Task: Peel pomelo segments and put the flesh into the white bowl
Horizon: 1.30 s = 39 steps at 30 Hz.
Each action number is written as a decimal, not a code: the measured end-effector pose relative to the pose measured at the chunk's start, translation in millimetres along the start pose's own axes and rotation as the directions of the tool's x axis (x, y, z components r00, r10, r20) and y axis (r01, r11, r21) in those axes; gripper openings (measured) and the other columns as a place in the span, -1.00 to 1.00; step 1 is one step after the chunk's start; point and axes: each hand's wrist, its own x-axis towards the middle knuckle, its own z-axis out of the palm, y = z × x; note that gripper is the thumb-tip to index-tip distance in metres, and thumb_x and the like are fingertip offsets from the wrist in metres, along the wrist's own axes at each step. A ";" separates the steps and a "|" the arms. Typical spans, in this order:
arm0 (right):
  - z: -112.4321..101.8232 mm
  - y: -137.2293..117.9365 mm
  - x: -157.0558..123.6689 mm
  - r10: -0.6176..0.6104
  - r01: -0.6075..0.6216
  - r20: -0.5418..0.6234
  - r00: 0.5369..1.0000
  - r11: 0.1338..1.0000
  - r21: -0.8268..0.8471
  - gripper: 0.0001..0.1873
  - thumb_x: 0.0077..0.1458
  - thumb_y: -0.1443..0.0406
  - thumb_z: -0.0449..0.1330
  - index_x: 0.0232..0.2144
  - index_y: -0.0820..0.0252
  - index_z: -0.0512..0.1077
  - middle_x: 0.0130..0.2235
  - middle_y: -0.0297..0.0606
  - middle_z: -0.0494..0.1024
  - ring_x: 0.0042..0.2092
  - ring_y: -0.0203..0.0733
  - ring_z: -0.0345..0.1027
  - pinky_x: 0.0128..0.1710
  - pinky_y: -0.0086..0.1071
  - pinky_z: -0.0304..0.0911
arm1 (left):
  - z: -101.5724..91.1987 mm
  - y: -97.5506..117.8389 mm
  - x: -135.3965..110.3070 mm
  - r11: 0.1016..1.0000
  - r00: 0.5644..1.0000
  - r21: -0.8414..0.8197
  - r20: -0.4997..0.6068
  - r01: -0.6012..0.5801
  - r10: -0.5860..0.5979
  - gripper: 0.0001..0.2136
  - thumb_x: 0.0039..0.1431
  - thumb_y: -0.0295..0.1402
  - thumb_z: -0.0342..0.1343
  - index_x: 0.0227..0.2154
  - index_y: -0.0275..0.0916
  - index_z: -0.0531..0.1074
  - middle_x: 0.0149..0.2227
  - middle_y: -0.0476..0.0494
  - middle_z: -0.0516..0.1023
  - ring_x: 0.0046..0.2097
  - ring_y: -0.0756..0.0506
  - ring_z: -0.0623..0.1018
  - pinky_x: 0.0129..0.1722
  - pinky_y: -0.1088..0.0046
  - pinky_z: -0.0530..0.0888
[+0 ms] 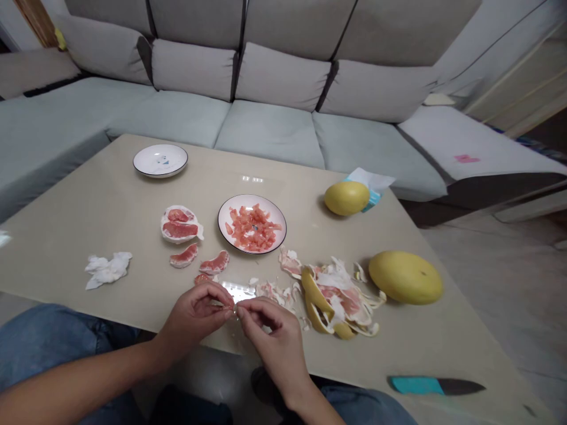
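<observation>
My left hand (pixel 197 313) and my right hand (pixel 272 333) meet fingertip to fingertip over the table's near edge. Both are closed in a pinch on a small bit of pomelo, mostly hidden by the fingers. Just beyond them lie loose pomelo segments (pixel 214 262), another segment (pixel 183 256) and a partly peeled pomelo chunk (pixel 179 225) with white pith. A dark-rimmed plate (pixel 227 236) holds a heap of red pomelo flesh (pixel 254 227). Right of my hands is a pile of yellow rind and pith (pixel 339 295), with membrane scraps (pixel 277 293) beside it.
Two whole yellow pomelos stand on the right, one nearer (pixel 405 277) and one farther (pixel 346 198) against a tissue pack (pixel 374 192). A knife (pixel 419 385) with a turquoise handle lies near the front right edge. Crumpled tissue (pixel 107 269) and a second plate (pixel 160 168) are at left.
</observation>
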 end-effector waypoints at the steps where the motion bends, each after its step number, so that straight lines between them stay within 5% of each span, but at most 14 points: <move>1: 0.3 0.2 -0.6 -0.010 0.010 0.003 1.000 1.000 -0.002 -0.86 0.05 0.32 0.21 -0.44 0.19 0.58 -0.49 -0.27 0.53 -0.50 -0.29 0.32 -0.52 -0.48 0.25 | 0.5 0.9 -1.0 0.999 1.000 0.043 -0.001 -0.013 0.013 -0.95 0.08 -0.44 0.24 -0.39 -0.25 0.47 -0.29 -0.10 0.48 -0.19 -0.06 0.51 -0.17 0.41 0.49; 6: -1.5 -1.5 -0.6 -0.026 0.026 0.014 1.000 1.000 -0.002 -0.88 0.04 0.35 0.22 -0.41 0.17 0.59 -0.49 -0.28 0.53 -0.49 -0.30 0.32 -0.53 -0.48 0.26 | -0.5 0.6 -5.9 0.959 0.996 0.274 -0.039 -0.072 0.086 -0.90 0.12 -0.45 0.20 -0.28 -0.20 0.46 -0.25 -0.09 0.49 -0.17 -0.06 0.54 -0.12 0.39 0.52; 11: -4.0 -2.7 -0.5 -0.058 0.059 0.036 0.998 0.998 -0.026 -0.88 0.03 0.35 0.21 -0.42 0.18 0.58 -0.50 -0.29 0.50 -0.52 -0.32 0.28 -0.55 -0.49 0.23 | -6.0 0.8 -6.4 0.793 0.939 0.513 0.088 -0.328 0.332 -0.82 0.12 -0.55 0.17 -0.24 -0.16 0.43 -0.27 -0.07 0.54 -0.17 -0.07 0.54 -0.06 0.33 0.47; 15: -1.9 -1.9 -1.9 -0.046 0.049 0.050 0.998 0.998 -0.045 -0.87 0.02 0.36 0.19 -0.44 0.19 0.56 -0.52 -0.30 0.48 -0.53 -0.32 0.26 -0.56 -0.48 0.20 | -5.5 4.5 -4.4 0.689 0.899 0.590 0.163 -0.420 0.408 -0.80 0.10 -0.57 0.17 -0.25 -0.17 0.41 -0.29 -0.06 0.55 -0.20 -0.06 0.54 -0.09 0.36 0.46; 19: 0.4 -2.0 -2.1 -0.062 0.065 0.040 0.997 0.995 -0.071 -0.87 -0.01 0.40 0.16 -0.51 0.19 0.51 -0.55 -0.34 0.41 -0.54 -0.33 0.22 -0.57 -0.49 0.15 | -3.5 5.4 -3.4 0.690 0.902 0.590 0.179 -0.419 0.394 -0.82 0.10 -0.57 0.15 -0.26 -0.18 0.42 -0.30 -0.07 0.56 -0.21 -0.07 0.53 -0.12 0.37 0.47; 24: 1.5 -3.3 -2.4 -0.085 0.084 -0.005 0.996 0.992 -0.099 -0.85 -0.05 0.44 0.13 -0.57 0.18 0.44 -0.56 -0.37 0.38 -0.55 -0.34 0.17 -0.57 -0.48 0.11 | -1.6 3.9 -5.3 0.853 0.962 0.446 0.096 -0.270 0.255 -0.89 0.12 -0.47 0.18 -0.28 -0.19 0.45 -0.26 -0.13 0.52 -0.16 -0.11 0.52 -0.12 0.35 0.49; 28: 0.6 -3.4 -3.2 -0.130 0.127 -0.024 0.991 0.987 -0.100 -0.85 -0.04 0.44 0.12 -0.56 0.17 0.43 -0.54 -0.36 0.41 -0.54 -0.33 0.20 -0.55 -0.47 0.12 | -0.3 1.8 -6.6 0.988 0.995 0.140 0.068 0.062 -0.073 -0.74 0.01 -0.42 0.30 -0.21 -0.17 0.44 -0.16 -0.11 0.46 -0.14 -0.08 0.51 -0.16 0.40 0.51; 33: -0.8 -2.5 -2.7 -0.127 0.125 -0.026 0.992 0.989 -0.084 -0.86 -0.01 0.42 0.15 -0.55 0.17 0.44 -0.55 -0.36 0.41 -0.53 -0.32 0.22 -0.53 -0.46 0.16 | -1.1 -0.3 -2.4 0.894 0.904 -0.179 0.210 0.410 -0.373 -0.59 -0.12 -0.37 0.40 -0.18 -0.21 0.40 -0.31 -0.04 0.52 -0.36 0.01 0.53 -0.34 0.48 0.48; 39: -5.4 -0.2 2.1 -0.153 0.150 -0.029 0.988 0.986 -0.074 -0.83 0.13 0.39 0.12 -0.36 0.15 0.52 -0.39 -0.27 0.52 -0.39 -0.24 0.36 -0.44 -0.44 0.27 | -3.9 8.1 -0.3 0.780 0.870 -0.386 0.218 0.493 -0.442 -0.65 0.00 -0.38 0.33 -0.13 -0.23 0.41 -0.10 -0.20 0.57 -0.03 -0.11 0.56 0.13 0.25 0.35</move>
